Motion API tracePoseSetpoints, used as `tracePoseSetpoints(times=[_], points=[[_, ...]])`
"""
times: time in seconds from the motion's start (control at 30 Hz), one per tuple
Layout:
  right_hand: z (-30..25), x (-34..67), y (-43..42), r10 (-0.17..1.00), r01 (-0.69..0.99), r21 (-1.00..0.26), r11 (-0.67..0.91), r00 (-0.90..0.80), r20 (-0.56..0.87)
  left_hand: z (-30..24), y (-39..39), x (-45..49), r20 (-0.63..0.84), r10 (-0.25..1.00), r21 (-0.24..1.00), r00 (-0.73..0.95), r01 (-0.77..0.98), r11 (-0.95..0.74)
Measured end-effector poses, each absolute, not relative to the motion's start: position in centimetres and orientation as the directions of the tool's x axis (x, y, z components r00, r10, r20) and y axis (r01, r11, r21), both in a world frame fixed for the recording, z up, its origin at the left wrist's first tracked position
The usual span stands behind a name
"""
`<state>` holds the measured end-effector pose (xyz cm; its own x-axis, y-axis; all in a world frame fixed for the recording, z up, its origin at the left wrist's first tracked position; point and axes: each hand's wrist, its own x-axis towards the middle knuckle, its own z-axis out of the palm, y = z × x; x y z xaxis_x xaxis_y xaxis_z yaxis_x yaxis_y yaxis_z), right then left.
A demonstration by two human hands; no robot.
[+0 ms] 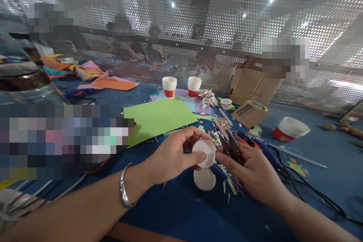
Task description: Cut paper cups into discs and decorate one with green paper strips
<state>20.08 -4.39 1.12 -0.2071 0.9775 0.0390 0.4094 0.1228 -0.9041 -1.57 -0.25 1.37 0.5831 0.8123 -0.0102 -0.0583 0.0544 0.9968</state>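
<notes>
Between the thumb and fingers of my left hand (181, 149) is a round white paper cup bottom (208, 150), facing up toward me. My right hand (246, 166) grips a pair of scissors (233, 149), its dark blades apart and pointing up and away. The right fingertips are close to the right edge of the paper piece; whether they touch it I cannot tell. Below it, on the blue table, lies another white paper disc (204, 179). Paper scraps (231, 185) are scattered around both hands.
A green paper sheet (159, 117) lies ahead. Behind it stand two stacks of paper cups (169, 87) (194, 87). Another cup stack (290, 129) leans at right, near black cables (314, 193) and a cardboard piece (249, 114). A perforated metal screen (176, 38) bounds the back.
</notes>
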Motion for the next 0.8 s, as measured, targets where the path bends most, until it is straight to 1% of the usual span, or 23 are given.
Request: tracePoseSetpoints(times=[0.13,0.23,0.3,0.47,0.57,0.63,0.8], points=[[0.82,20.26,-4.41,0.981,0.447,-0.886,0.125,-0.189,0.043,1.33,-0.52,-1.48,-0.034,0.801,0.994,0.598,-0.066,0.091],[0.68,20.33,-4.4,0.98,0.438,-0.892,0.116,-0.196,0.032,1.19,-0.64,-1.44,-0.024,0.79,0.992,0.612,-0.083,0.095],[0.59,20.29,-4.4,0.98,0.424,-0.9,0.101,-0.198,0.017,1.04,-0.67,-1.46,-0.008,0.78,0.994,0.626,-0.081,0.075],[0.45,20.12,-4.44,0.986,0.43,-0.899,0.078,-0.17,0.005,0.85,-0.73,-1.53,0.014,0.777,1.0,0.629,-0.009,-0.011],[0.42,20.2,-4.45,0.986,0.415,-0.909,0.041,-0.166,-0.032,0.97,-0.73,-1.53,0.028,0.777,0.999,0.628,0.003,-0.038],[0.38,20.3,-4.46,0.981,0.376,-0.927,0.004,-0.179,-0.068,1.08,-0.71,-1.51,0.008,0.772,1.0,0.635,-0.013,0.0],[0.42,20.3,-4.5,0.963,0.302,-0.951,-0.066,-0.23,-0.14,1.33,-0.71,-1.36,-0.108,0.752,0.981,0.65,-0.052,0.185]])
